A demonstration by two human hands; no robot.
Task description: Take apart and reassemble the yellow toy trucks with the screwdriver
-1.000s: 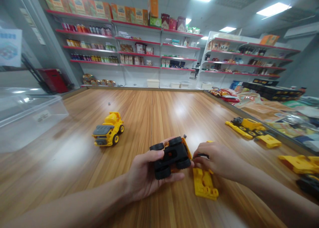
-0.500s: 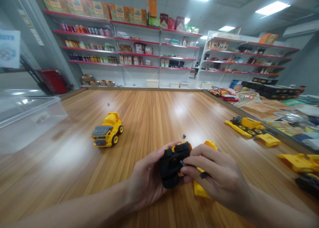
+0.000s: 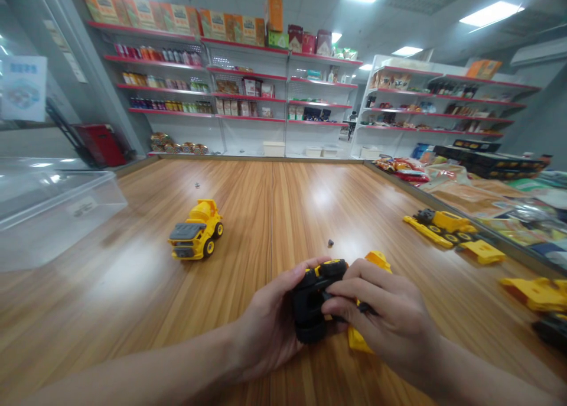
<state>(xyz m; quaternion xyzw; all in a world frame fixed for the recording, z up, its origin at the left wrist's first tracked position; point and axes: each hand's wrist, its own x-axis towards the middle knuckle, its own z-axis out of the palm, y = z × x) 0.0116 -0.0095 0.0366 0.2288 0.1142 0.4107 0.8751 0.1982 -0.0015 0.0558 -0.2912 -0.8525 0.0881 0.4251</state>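
My left hand (image 3: 273, 317) is wrapped round a black toy truck chassis (image 3: 305, 308), tipped so that its underside faces me. Black tyres with yellow hubs show at its top edge. My right hand (image 3: 392, 314) is closed in a pinch against the underside, on a small dark grey screw mostly hidden by thumb and fingers. A dark end of something pokes out below those fingers; what it is I cannot tell. Behind and under my right hand lies a yellow toy truck part (image 3: 359, 341), largely covered.
A yellow mixer truck (image 3: 197, 231) with a grey front stands on the left. A small grey piece (image 3: 330, 243) lies beyond my hands. Yellow truck parts (image 3: 447, 223) and more pieces (image 3: 534, 294) sit at right. A clear plastic bin (image 3: 62, 217) is at far left.
The small grey piece in my right fingers has gone closer into the chassis underside and is now mostly hidden. The whole view has shifted slightly; both hands keep their hold.
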